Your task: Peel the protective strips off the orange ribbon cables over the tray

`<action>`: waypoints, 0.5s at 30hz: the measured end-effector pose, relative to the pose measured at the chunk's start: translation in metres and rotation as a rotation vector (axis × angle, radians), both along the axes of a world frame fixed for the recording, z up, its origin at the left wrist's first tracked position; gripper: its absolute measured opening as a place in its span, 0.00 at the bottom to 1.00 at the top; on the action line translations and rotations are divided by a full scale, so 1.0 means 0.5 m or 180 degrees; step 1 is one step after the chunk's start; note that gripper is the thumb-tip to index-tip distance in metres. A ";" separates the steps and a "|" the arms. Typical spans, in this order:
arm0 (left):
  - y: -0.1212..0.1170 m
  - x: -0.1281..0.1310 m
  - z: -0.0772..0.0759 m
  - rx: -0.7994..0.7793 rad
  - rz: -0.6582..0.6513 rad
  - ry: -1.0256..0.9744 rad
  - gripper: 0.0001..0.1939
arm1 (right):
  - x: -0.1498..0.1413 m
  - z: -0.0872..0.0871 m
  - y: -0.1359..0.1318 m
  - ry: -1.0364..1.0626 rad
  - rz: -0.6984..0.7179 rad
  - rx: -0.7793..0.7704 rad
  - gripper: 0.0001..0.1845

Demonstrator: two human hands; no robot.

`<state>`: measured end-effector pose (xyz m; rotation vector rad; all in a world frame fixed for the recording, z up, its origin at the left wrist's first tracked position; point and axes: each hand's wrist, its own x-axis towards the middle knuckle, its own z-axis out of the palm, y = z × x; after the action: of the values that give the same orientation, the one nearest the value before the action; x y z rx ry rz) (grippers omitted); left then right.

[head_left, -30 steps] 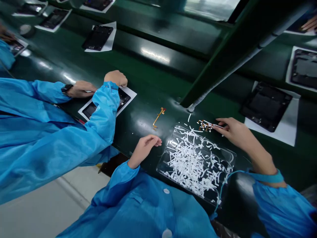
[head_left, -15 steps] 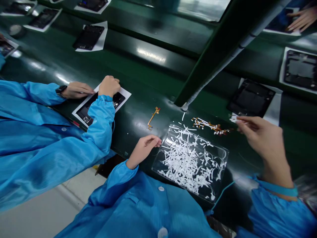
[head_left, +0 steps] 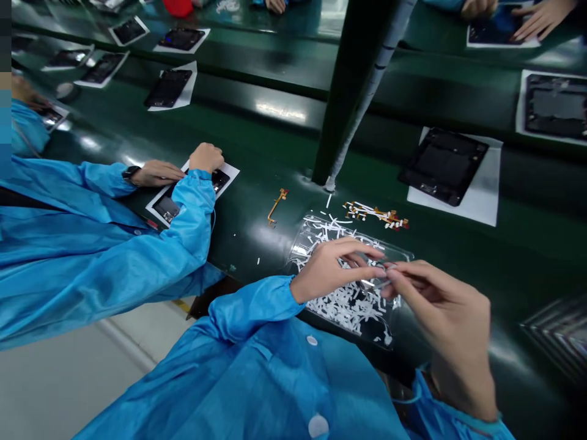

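Over a clear plastic tray (head_left: 406, 253) of white paper strips (head_left: 342, 308), my two hands meet fingertip to fingertip. My right hand (head_left: 443, 311) is closed in a pinch on a small pale and dark part (head_left: 384, 267), too small and half covered to name. From the other side, the thumb and fingers of my left hand (head_left: 332, 266) close at the same small part. Just beyond the tray lies a pile of orange flex cables (head_left: 376, 215) with white strips on them. A single flex cable (head_left: 276, 208) rests apart to the left.
Black tablet housing (head_left: 447, 165) lies on white paper at the right, with another housing (head_left: 557, 110) behind it. A green post (head_left: 342, 91) rises beyond the cables. At the left, a co-worker's hands (head_left: 206, 157) are over another device. Stacked clear trays (head_left: 559, 333) stand at right.
My right hand has come left from beside the tablet housing with the small part. My left hand has moved right from the tray's edge to meet it. The view has shifted.
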<state>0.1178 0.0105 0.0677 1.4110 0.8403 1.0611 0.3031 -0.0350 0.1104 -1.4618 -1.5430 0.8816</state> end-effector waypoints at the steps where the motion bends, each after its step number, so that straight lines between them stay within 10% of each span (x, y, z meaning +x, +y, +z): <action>1: -0.004 0.003 0.002 0.0120 0.0036 0.0077 0.10 | -0.001 -0.007 -0.007 0.0022 0.0029 0.0031 0.05; 15: -0.066 0.047 0.013 0.1552 0.0793 0.0998 0.05 | 0.020 -0.049 -0.064 0.0137 -0.0103 0.0151 0.05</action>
<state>0.1412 -0.0224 0.0740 1.9555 1.0477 1.3137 0.3132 -0.0670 0.0858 -1.4213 -1.4947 0.8467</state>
